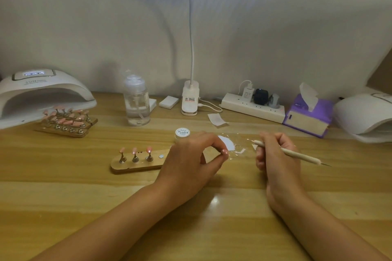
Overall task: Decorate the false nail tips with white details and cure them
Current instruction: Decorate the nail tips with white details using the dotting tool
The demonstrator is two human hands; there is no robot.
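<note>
I see the left hand (191, 159) low over the table (212, 218), thumb and forefinger pinching one pink tip (224, 151). The right hand (277, 154) grips a pen (297, 153). Its brush end points left, near the white paint (228, 143) smeared on clear film (239, 136). Three tips (134, 150) stand upright on the wooden holder (135, 167), just left of the left hand. A jar (182, 132) sits just behind that hand. Further tips (63, 119) stand on racks (61, 131) in front of the lamp (42, 95), far left.
</note>
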